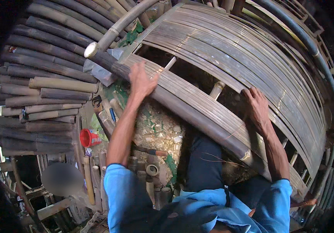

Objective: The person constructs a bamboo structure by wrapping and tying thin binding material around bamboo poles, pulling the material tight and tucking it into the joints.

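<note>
A bamboo bench or bed frame with a slatted top (213, 44) lies across my lap. My left hand (140, 79) rests on the near band of narrow bamboo slats (198, 95), close to its left end, thumb apart from the fingers. Alongside that band runs a thick dark bamboo pole (190, 110). A long gap separates the near band from the wider slats, with crosspieces (217, 90) showing in it. Across this gap my right hand (257, 105) curls its fingers over the near edge of the wider slats. Its fingertips are partly hidden.
Bamboo poles (54, 42) are stacked at the left. A red cup (89, 138) stands near a knife-like tool with an orange-brown handle (157, 152). Chips and offcuts litter the ground (161, 128). A curved bamboo rail (128, 23) rises at the bench's left end.
</note>
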